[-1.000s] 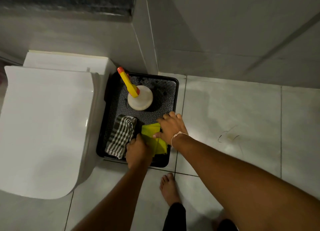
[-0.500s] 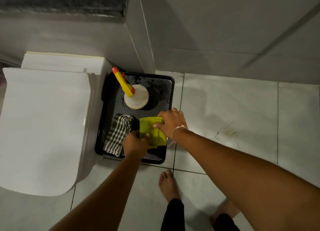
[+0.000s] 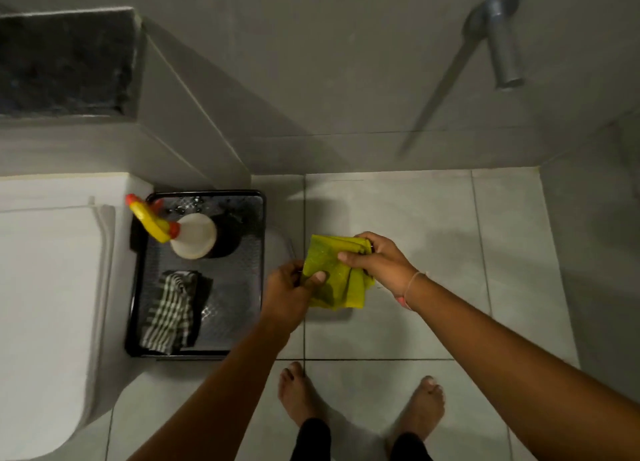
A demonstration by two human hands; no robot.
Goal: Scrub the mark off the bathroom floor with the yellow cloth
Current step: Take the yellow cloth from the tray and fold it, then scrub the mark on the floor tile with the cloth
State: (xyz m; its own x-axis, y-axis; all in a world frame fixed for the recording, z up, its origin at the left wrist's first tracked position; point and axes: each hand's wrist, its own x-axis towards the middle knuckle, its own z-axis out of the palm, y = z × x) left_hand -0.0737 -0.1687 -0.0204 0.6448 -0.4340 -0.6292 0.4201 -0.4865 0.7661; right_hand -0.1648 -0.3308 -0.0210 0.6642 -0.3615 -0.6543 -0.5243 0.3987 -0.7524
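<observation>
A: Head view — where is the yellow cloth (image 3: 332,273)?

B: In the air above the pale floor tiles (image 3: 388,215), just right of the black tray (image 3: 242,308). 2 hands hold it.

A: How does each grip stand?

B: The left hand (image 3: 289,292) pinches the cloth's left edge, thumb pressed on top. The right hand (image 3: 379,265) is closed on the bunched top right corner, fingers curled around the folds. The rest hangs crumpled between them.

A: And the tray?

B: It sits on the floor beside the white toilet (image 3: 45,287). Inside stand a spray bottle (image 3: 188,234) with a yellow and red trigger, and, nearer, a checked cloth (image 3: 169,313) lying flat.

A: The mark?

B: I cannot make it out. 2 bare feet (image 3: 360,400) stand on the tiles below the hands.
</observation>
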